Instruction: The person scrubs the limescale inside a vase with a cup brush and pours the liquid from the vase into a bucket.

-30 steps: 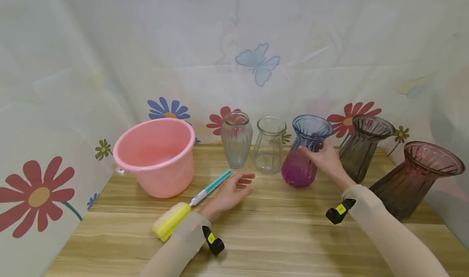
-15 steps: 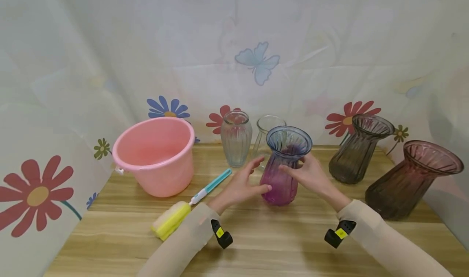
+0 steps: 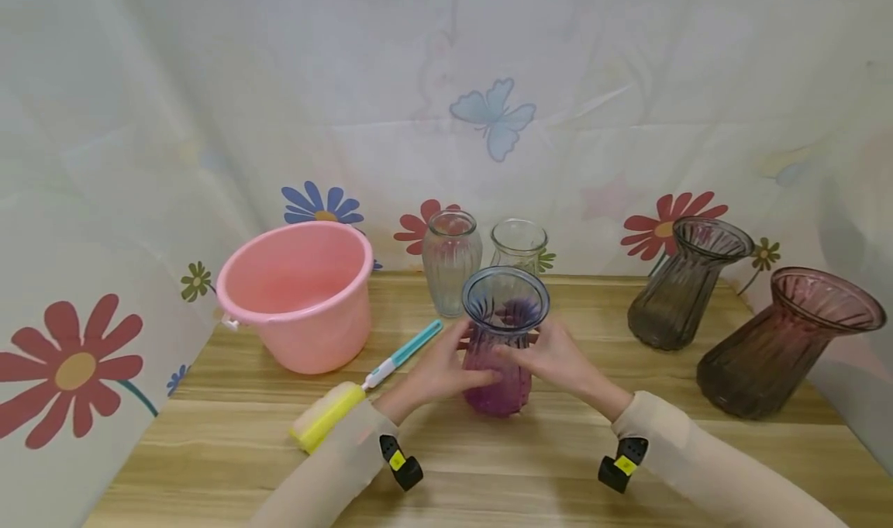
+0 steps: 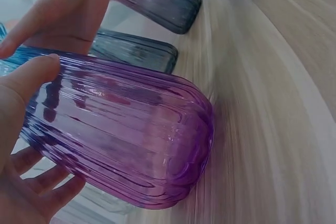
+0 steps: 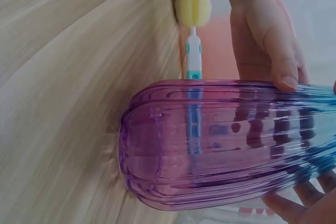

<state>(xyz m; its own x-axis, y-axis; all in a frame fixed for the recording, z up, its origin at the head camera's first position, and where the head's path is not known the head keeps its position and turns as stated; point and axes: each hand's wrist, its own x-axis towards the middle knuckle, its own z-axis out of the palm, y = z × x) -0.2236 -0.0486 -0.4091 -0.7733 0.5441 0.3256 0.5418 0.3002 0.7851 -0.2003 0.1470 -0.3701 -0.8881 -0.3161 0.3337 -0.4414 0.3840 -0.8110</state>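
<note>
**Gripped: purple vase [image 3: 515,381]. Not gripped: brush [image 3: 379,373]**

The left hand [image 3: 439,369] and right hand [image 3: 568,365] were curled round the purple vase between them, at or near the worktop [image 3: 502,474]. The brush lay beside the left hand.

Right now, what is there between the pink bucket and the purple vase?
In the head view, the brush handle and the left hand lie between the pink bucket and purple vase.

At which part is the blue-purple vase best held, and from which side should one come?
Probably the neck of the blue-purple vase, one hand from each side. It is upright, narrows there beneath the flared rim, and a clear vase stands behind it.
</note>
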